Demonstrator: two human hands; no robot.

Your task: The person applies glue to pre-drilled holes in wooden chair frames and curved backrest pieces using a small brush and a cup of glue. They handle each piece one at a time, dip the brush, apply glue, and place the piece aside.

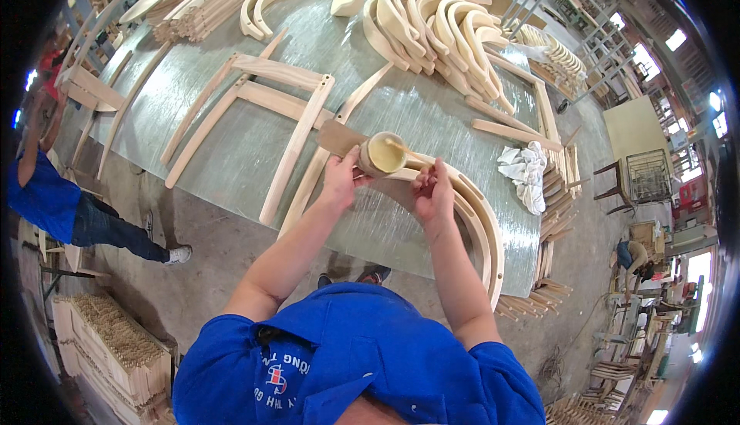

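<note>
My left hand (pixel 341 180) is closed around the side of a small round cup (pixel 385 155) of cream-coloured paste, held above the table. A thin stick (pixel 399 147) rests in the paste and slants toward my right hand (pixel 434 191). The fingers of that hand are curled, with thumb and fingertips close together; what is in them, if anything, is too small to make out. Beneath and beside it lie curved wooden rails (pixel 487 228), bending toward me. A brown flat piece (pixel 335 138) shows just left of the cup, near a jointed wooden chair frame (pixel 281 74).
The table (pixel 231 178) carries a heap of curved wooden parts (pixel 435 28), stacked slats (pixel 204 9) and a white cloth (pixel 524 174). Wooden legs (pixel 559 217) crowd its right edge. A person in blue (pixel 46 201) stands at left, above a stacked wood pile (pixel 116 340).
</note>
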